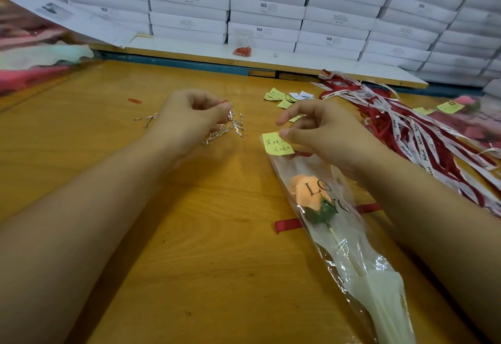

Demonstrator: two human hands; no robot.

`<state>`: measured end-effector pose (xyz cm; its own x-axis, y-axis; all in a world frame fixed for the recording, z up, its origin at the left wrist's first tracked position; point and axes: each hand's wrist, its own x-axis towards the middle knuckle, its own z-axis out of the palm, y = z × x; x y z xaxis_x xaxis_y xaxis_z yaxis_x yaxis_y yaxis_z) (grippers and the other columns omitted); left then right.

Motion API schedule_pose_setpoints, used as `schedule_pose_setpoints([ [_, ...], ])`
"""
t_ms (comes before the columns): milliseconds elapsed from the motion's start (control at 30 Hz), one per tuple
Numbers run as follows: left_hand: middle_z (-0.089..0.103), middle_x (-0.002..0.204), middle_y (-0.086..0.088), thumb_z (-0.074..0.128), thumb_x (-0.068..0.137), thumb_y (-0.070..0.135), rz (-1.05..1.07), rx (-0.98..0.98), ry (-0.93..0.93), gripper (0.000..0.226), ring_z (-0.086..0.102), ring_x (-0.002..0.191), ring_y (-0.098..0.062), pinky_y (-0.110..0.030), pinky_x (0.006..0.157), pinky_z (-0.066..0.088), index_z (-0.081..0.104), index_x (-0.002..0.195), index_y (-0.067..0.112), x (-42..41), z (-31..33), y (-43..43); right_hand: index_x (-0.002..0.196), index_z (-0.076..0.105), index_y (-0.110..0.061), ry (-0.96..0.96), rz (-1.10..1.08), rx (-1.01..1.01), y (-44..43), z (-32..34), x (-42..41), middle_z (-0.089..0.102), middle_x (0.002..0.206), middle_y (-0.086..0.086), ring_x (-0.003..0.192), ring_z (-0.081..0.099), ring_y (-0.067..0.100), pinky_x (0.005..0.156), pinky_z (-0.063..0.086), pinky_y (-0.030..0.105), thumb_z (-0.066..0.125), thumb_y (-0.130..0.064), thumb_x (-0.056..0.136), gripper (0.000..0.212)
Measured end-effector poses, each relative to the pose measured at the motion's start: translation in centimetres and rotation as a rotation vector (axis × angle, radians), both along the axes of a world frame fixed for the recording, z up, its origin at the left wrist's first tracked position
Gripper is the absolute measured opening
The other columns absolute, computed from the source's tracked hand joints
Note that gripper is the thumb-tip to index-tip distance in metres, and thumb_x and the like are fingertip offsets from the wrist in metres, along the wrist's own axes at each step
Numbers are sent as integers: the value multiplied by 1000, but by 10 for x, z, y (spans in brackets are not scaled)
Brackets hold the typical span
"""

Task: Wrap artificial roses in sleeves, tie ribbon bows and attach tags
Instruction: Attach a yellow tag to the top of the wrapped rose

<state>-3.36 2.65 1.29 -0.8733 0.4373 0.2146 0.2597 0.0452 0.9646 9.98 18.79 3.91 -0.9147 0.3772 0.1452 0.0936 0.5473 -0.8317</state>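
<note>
An orange artificial rose (307, 193) lies in a clear printed sleeve (360, 270) on the wooden table, bloom towards the far side. My right hand (322, 132) pinches a yellow handwritten tag (276, 144) against the sleeve's top edge. My left hand (192, 116) is closed over a pile of silver twist ties (230, 128) and pinches one of them. A red ribbon (288, 225) runs flat under the sleeve.
A heap of red and white ribbons (406, 126) spreads at the right. Loose yellow and white tags (284, 97) lie beyond my right hand. White boxes (268, 7) are stacked along the back, with a small jar of red clips (242, 50) on the ledge. Wrapped flowers (32, 53) lie at far left.
</note>
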Motion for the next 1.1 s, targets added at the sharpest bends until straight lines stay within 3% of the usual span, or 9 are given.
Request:
schedule_pose_setpoints([
  [100,72,83,-2,67,87,16,-39,-31,-34,8,67,76,-10,-25,73,55,69,79,18,8,0,3,98,68,-19,-2,14,3,-1,0,0,72,72,2,74,70,8,52,46,9,67,-14,88,11],
  [267,70,94,-2,59,93,18,3,-94,-23,9,61,68,-5,-23,55,50,60,85,22,11,1,7,94,68,-18,-26,16,14,0,-1,0,69,62,-8,69,68,2,51,45,10,66,-14,89,7],
  [333,71,92,-4,53,96,16,27,-52,-95,12,61,57,-4,-19,43,45,54,85,19,9,2,6,91,68,-18,-31,20,16,0,-2,0,69,63,-8,67,68,1,51,45,9,66,-14,89,5],
  [467,71,85,-11,48,99,12,6,56,-268,14,69,56,-10,-16,43,47,48,85,14,9,5,2,88,69,-18,-32,16,20,-1,-3,-1,70,66,-6,66,67,1,51,46,10,66,-13,88,6],
  [600,73,76,0,49,99,18,8,-42,-190,11,56,42,1,-13,37,39,50,88,16,11,7,0,92,68,-20,-12,25,14,-1,-3,-1,69,64,-6,66,68,4,52,45,9,66,-14,88,7],
  [700,73,77,7,54,96,22,-20,-77,-157,14,53,51,2,-19,47,40,61,86,17,14,8,2,98,67,-23,11,79,39,-2,-2,-1,69,67,-3,65,66,5,56,46,9,67,-15,88,13],
  [800,63,78,3,59,92,20,-52,6,-290,17,48,70,-8,-20,51,40,70,82,14,19,10,6,97,67,-26,23,154,74,-5,-1,-1,71,75,3,66,66,6,59,49,12,66,-15,88,14],
  [1000,65,64,-3,59,90,7,-197,280,-540,10,59,57,-7,-16,53,50,65,82,3,25,11,11,95,67,-14,40,230,171,-8,0,-1,65,71,0,60,59,2,60,48,15,64,-9,89,9],
  [1100,68,67,-7,58,90,5,-259,340,-577,9,64,58,-8,-17,57,53,64,84,1,27,11,12,92,69,-12,38,260,190,-9,0,0,67,86,2,65,58,9,65,53,22,65,-6,88,8],
])
